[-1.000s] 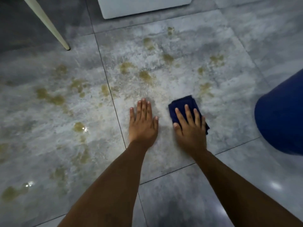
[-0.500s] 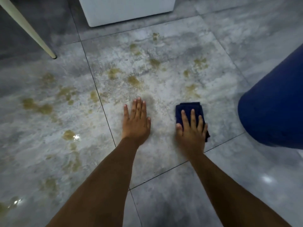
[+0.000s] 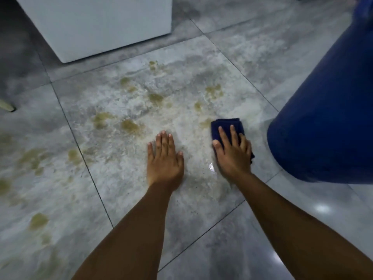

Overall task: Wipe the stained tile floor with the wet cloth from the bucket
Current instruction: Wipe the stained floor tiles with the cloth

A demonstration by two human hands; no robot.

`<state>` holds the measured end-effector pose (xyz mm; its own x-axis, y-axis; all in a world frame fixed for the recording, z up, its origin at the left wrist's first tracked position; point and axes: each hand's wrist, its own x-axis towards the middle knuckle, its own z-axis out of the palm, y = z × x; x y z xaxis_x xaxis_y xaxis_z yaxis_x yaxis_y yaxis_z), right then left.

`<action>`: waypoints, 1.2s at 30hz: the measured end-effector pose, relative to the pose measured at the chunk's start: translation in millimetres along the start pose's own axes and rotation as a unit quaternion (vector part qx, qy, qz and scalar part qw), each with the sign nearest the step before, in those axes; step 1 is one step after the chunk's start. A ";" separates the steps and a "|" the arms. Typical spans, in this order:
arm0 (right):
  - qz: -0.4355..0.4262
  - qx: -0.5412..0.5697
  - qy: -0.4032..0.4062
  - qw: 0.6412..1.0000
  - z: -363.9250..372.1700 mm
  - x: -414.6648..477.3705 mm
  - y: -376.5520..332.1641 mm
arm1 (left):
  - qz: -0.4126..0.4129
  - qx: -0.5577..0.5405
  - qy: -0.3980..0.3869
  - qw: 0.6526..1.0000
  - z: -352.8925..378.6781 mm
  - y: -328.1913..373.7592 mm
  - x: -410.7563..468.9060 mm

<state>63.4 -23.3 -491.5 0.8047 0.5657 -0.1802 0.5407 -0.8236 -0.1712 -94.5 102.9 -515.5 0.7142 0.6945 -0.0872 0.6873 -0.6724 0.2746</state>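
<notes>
A folded dark blue cloth (image 3: pixel 226 125) lies on the grey tile floor (image 3: pixel 125 186), and my right hand (image 3: pixel 233 153) presses flat on it with straight fingers. My left hand (image 3: pixel 164 158) rests flat on the bare tile just left of it, fingers together. Yellowish-brown stains (image 3: pixel 130 126) spot the tile ahead of both hands and spread across the tile to the left (image 3: pixel 33 158). One stain (image 3: pixel 205 123) touches the cloth's left front corner. A wet sheen (image 3: pixel 211 167) shows beside my right hand. The blue bucket (image 3: pixel 327 122) stands just right of the cloth.
A white box-like appliance (image 3: pixel 96 25) stands on the floor at the far side. The foot of a pale furniture leg (image 3: pixel 6 106) rests at the left edge. Grout lines (image 3: pixel 80 150) divide the large tiles.
My right hand has slid the cloth to the right and slightly forward, towards the bucket. My view has shifted, so the bucket and the white appliance look larger and closer.
</notes>
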 end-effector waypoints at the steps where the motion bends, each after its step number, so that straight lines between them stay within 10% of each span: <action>1: 0.035 0.007 0.019 0.999 2.4 -3.8 11.4 | 0.004 -0.001 -0.006 1.000 1.4 1.9 0.2; 11: -0.099 0.001 -0.010 0.995 8.9 31.0 -49.3 | -0.005 0.018 -0.018 1.000 3.9 10.6 -4.3; 17: 0.015 0.012 0.039 0.999 21.1 13.5 -0.9 | 0.000 0.035 -0.049 0.998 5.6 7.7 2.4; 24: -0.152 0.007 -0.018 0.988 8.5 50.1 -67.1 | 0.007 0.027 -0.027 0.999 -2.4 4.5 -13.0; 31: 0.018 0.036 0.050 0.998 13.1 87.3 -21.2 | 0.016 0.050 -0.037 0.998 7.1 12.6 5.4; 36: -0.095 -0.005 -0.003 0.995 29.0 31.8 -33.4 | 0.007 0.050 -0.049 0.997 6.0 0.7 -10.6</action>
<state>63.8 23.3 -519.6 0.6861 0.7118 -0.1503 0.6858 -0.7017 -0.1929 -100.9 93.5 -520.1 0.7301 0.6595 -0.1791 0.6833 -0.7078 0.1791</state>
